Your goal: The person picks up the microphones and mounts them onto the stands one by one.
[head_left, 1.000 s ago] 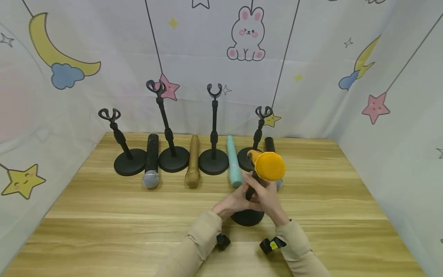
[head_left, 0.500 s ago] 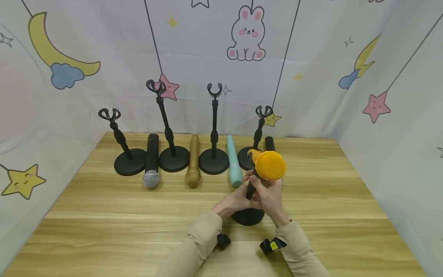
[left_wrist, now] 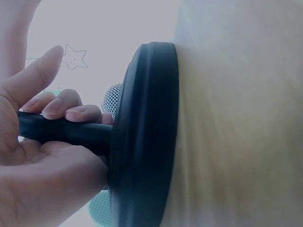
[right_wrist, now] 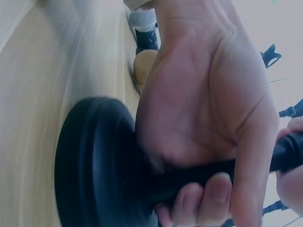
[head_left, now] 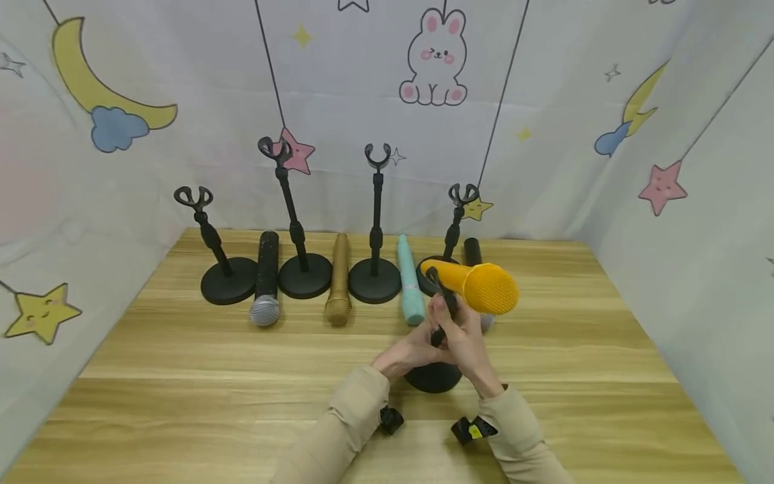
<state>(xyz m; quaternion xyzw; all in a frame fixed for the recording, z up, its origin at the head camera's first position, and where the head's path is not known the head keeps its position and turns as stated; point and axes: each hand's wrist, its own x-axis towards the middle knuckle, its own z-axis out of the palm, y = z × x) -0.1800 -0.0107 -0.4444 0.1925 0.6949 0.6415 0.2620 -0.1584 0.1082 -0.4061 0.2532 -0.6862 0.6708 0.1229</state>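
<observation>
The yellow mic (head_left: 462, 276) is sitting just above and beyond the right-hand grip (head_left: 464, 339), cradled by the clip (head_left: 434, 277) of the nearest stand (head_left: 433, 381). Its long axis is crossing the pole rather than following it: the narrow tail is pointing left, while the round head is pointing right and somewhat towards the person. The right-hand grip is lying nearer to it than the left-hand grip (head_left: 414, 353), so the mic's angle seems to be hinging on the joint beside the right thumb.

Both grips are holding the stand, and neither is visibly touching the mic. The left-hand grip is wrapping the pole (left_wrist: 71, 132) low down, its fingers curling round just above the base (left_wrist: 147, 132), opened no wider than the pole. The right-hand grip is pinching higher up, just under the clip, thumb on one side and fingers on the other. The base is apparently resting on the tabletop (head_left: 242, 403). Beyond the right-hand grip, a black mic (head_left: 472, 250) is lying partly hidden, and a teal mic (head_left: 411, 289) is lying to the left of it.
</observation>
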